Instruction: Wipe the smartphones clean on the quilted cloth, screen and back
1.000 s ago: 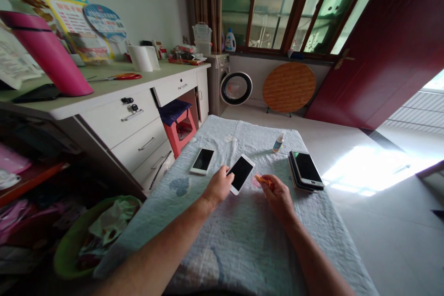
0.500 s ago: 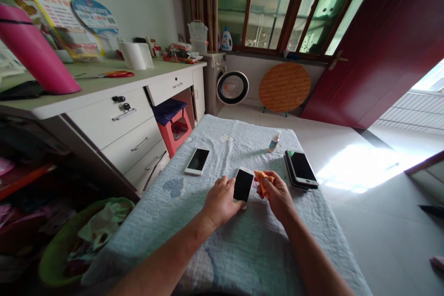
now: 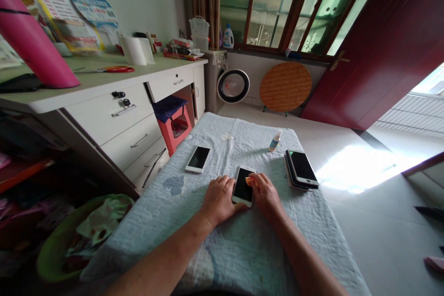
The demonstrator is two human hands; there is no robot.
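A white smartphone (image 3: 242, 188) with a dark screen lies face up on the cloth-covered table (image 3: 222, 143). My left hand (image 3: 220, 200) grips its left side and lower edge, fingers along the side and thumb at the bottom. Pinched in my right hand (image 3: 266, 196) is an orange cloth (image 3: 249, 181), mostly hidden by the fingers and touching the screen's upper right part. Further left rests a second white smartphone (image 3: 197, 159), also face up. Several phones are piled at the right, a white-framed phone (image 3: 302, 166) on top. Behind them stands a small spray bottle (image 3: 275, 141).
A white desk (image 3: 114, 115) runs along the left, bearing a pink flask (image 3: 41, 46), scissors (image 3: 116, 69) and a paper roll (image 3: 133, 51). Below is a green basin (image 3: 48, 259). A red stool (image 3: 175, 127), a washing machine (image 3: 215, 69) and a round wooden tabletop (image 3: 286, 87) stand beyond.
My right hand has moved left and down, bringing the orange cloth from beside the phone onto its screen. My left hand still holds the phone, its thumb now further along the bottom edge.
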